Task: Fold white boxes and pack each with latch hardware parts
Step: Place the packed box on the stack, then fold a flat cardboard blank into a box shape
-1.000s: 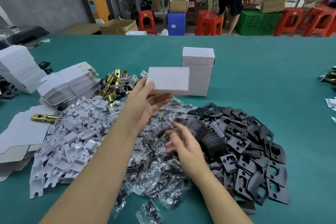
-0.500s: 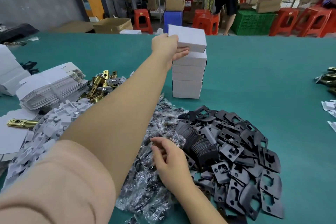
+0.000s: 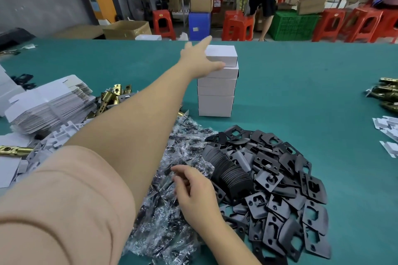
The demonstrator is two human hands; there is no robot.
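Resting left hand (image 3: 199,60) on smooth white box (image 3: 221,55), crinkly plastic bags (image 3: 172,153), flat black plates (image 3: 277,189)

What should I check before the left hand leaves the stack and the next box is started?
1. Top box rests on the stack of white boxes: ok.
2. Top box aligned: not ok, it sits shifted right.
3. Left hand fingers straight, no grip: ok.
4. Right hand on the bagged parts: ok; holding one: cannot tell.
5. Flat box blanks available: ok.
6. Black plates available: ok.
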